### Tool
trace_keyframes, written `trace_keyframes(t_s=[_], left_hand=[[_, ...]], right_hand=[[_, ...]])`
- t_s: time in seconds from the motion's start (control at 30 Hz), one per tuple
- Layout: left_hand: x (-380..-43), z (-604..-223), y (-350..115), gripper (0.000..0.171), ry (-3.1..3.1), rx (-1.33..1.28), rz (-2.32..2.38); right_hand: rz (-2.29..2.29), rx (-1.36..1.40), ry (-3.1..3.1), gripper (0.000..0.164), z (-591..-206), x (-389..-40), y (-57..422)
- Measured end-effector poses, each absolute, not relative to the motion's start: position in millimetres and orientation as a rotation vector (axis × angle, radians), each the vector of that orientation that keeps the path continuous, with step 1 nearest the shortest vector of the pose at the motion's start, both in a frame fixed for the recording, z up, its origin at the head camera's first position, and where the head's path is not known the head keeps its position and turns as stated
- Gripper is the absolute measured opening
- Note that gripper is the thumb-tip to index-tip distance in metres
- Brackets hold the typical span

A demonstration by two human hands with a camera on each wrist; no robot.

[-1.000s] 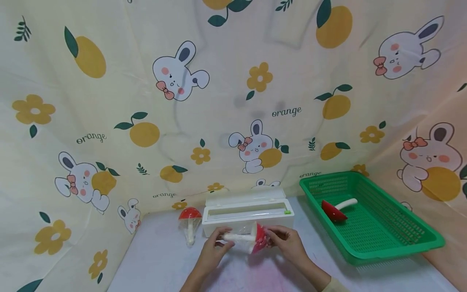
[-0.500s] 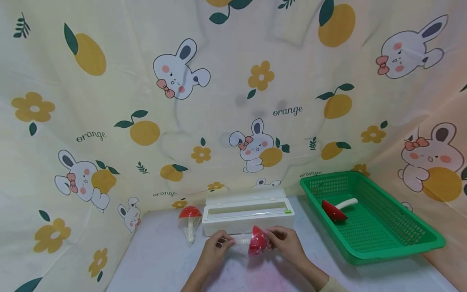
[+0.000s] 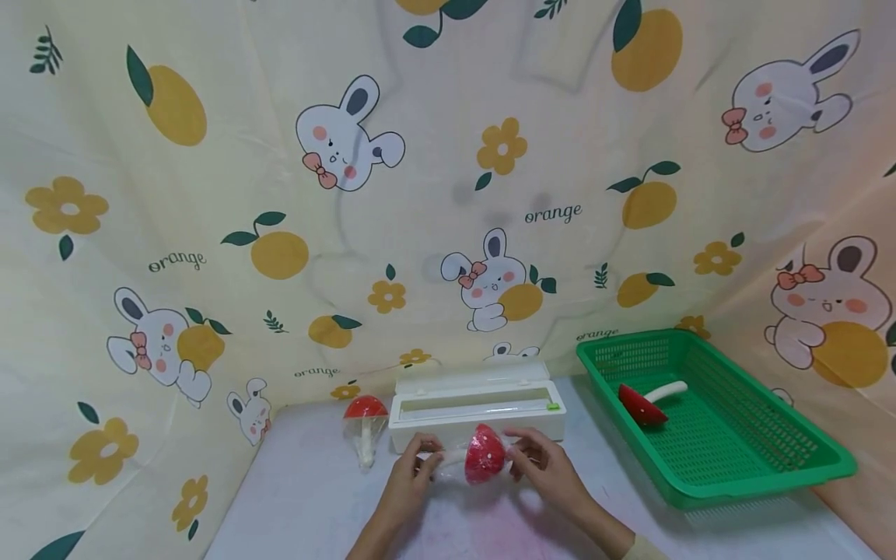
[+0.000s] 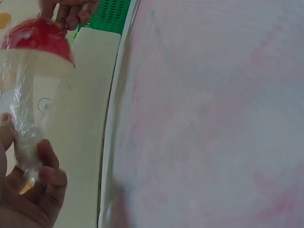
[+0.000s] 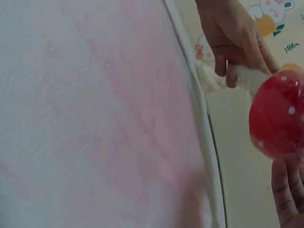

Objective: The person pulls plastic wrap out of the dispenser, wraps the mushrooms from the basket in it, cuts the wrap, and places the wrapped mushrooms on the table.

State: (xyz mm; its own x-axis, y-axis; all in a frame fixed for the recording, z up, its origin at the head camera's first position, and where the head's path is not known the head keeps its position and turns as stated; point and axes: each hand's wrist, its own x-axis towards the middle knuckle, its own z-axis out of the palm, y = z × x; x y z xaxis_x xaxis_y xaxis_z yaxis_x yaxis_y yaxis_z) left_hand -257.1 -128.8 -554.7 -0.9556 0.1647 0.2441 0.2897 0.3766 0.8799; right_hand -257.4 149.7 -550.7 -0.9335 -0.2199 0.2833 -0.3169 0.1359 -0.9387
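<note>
Illumination was diffuse, dimmer in both wrist views, with glare on the wrapped mushroom (image 4: 23,95) and a soft shadow on the tabletop (image 4: 204,118).

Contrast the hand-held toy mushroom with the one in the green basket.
The held mushroom is wrapped in clear film; the basket mushroom shows none. The left hand grips the held mushroom; the basket mushroom lies untouched. The held mushroom's cap is its right end, the basket mushroom's its left. Both have red caps and pale stems.

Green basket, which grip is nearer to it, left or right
Right. The right grip is at the held mushroom's cap, left of the basket; the left grip is farther left, at the stem.
</note>
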Motion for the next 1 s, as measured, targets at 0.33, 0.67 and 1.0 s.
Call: trace_keyframes(t_s=[0.33,0.67,1.0], left_hand=[[-257.0,-552.6,-130.9,0.021,-2.559,-0.522,-1.714],[-256.4,-552.9,-125.4,0.02,-2.56,-0.461,-1.659],[-256.9,-551.8,-123.1,0.016,-2.599,-0.442,-1.617]], right_hand=[[1.957,0.5,-2.245,0.021,-555.2,-257.8,153.0],[1.953,0.433,-2.225,0.01,-553.5,-255.6,149.4],[1.982,0.367,-2.219,0.012,-551.9,-254.7,143.6]])
